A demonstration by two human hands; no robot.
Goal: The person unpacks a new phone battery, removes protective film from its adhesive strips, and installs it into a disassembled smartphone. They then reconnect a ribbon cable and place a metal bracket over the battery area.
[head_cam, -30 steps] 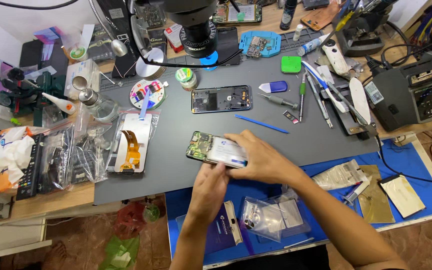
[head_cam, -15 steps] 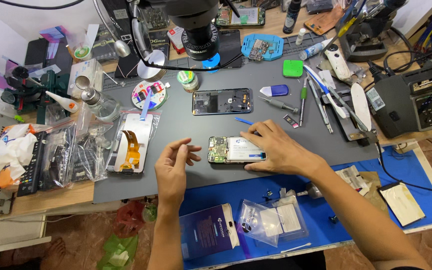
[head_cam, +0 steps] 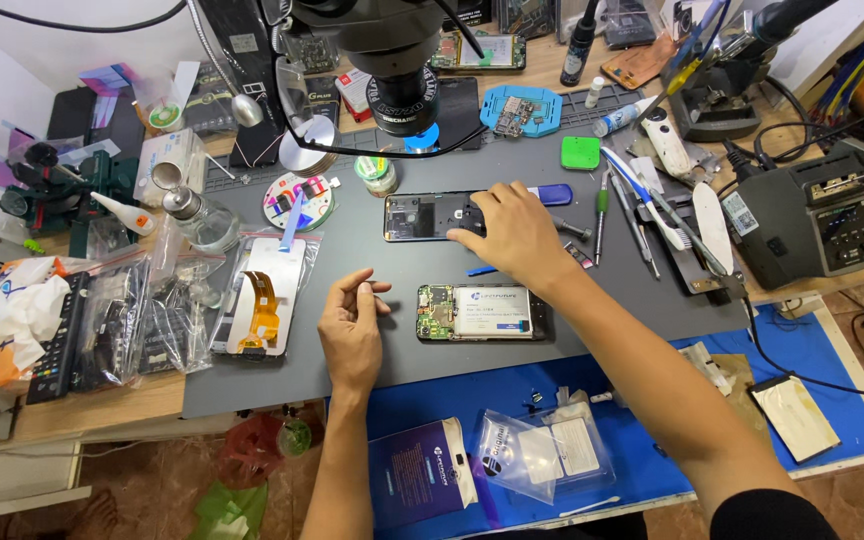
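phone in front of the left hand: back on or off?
Off. The phone lies with its circuit board and white-labelled battery exposed; the left hand rests beside it, not touching.

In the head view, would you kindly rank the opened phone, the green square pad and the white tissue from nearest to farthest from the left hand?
From the left hand:
1. Opened phone, just to its right.
2. Green square pad, up and right.
3. White tissue, at the far left edge.

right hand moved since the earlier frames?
Yes. The right hand left the open phone and went up the grey mat onto the black back cover.
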